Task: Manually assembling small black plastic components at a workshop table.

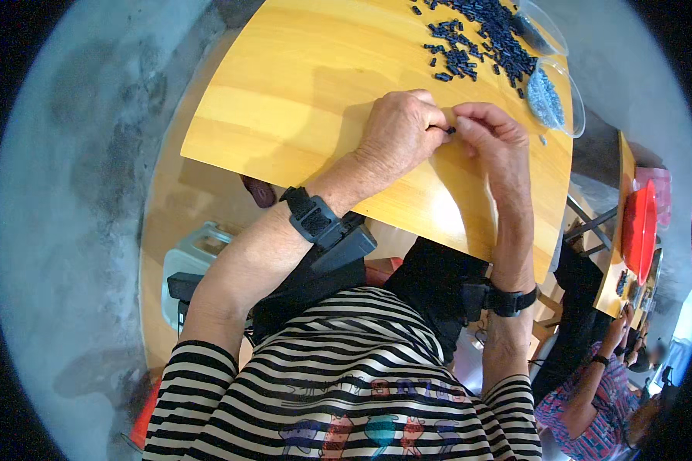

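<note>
My left hand [401, 132] is closed over the wooden table, pinching a small black piece [450, 131] between thumb and fingers. The end of that piece pokes out toward my right hand [497, 140]. Thumb and forefinger of the right hand are pressed together just beside it; whatever they hold is too small to make out. Beyond the hands lies a spread pile of short black cylindrical pieces [507, 44]. To the right of the pile, a clear tub holds many tiny light-blue pieces [544, 98].
A second clear tub [550, 27] with dark contents stands at the table's far right edge. One loose light-blue piece [543, 140] lies near my right hand. At right, a co-worker [592, 399] sits by another table with a red basin [640, 230]. A pale stool [188, 265] stands below left.
</note>
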{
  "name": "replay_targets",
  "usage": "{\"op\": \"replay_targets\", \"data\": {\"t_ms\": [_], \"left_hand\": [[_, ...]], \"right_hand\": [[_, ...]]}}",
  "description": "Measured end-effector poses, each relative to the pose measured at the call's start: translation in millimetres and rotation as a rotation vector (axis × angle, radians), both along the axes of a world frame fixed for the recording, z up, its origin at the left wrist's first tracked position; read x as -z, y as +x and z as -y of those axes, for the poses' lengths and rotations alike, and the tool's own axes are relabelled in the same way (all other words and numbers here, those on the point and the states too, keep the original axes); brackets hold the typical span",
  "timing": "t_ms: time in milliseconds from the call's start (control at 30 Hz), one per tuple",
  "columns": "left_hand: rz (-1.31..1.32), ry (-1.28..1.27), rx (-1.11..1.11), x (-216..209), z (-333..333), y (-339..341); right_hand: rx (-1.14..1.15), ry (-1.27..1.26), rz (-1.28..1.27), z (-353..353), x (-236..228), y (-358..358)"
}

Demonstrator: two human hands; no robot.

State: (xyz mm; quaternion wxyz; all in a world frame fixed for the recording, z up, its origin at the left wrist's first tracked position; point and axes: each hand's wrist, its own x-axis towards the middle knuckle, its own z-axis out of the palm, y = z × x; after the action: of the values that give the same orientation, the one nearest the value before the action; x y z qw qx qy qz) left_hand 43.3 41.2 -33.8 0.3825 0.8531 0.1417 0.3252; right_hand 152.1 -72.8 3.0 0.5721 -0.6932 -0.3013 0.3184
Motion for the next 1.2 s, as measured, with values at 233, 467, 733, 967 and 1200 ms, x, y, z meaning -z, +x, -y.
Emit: {"op": "replay_targets", "data": {"t_ms": [233,467,733,967,1200], "left_hand": [[0.044,-0.014,-0.012,2,1,-1],[-0.003,-0.084,0.012,-4,-1,0],[0.043,-0.204,-0.003,-4,2,0],[0.045,-0.244,0.025,-6,1,-3],[0.044,-0.196,0.041,-5,3,-3]], "right_hand": [[0.06,0.473,-0.019,-37,-27,-5],[0.053,0.389,0.053,-69,0,-18],[-0.038,0.199,0.119,-63,4,-25],[-0.095,0.156,0.221,-59,6,-25],[-0.134,0.179,0.246,-58,10,-22]]}}
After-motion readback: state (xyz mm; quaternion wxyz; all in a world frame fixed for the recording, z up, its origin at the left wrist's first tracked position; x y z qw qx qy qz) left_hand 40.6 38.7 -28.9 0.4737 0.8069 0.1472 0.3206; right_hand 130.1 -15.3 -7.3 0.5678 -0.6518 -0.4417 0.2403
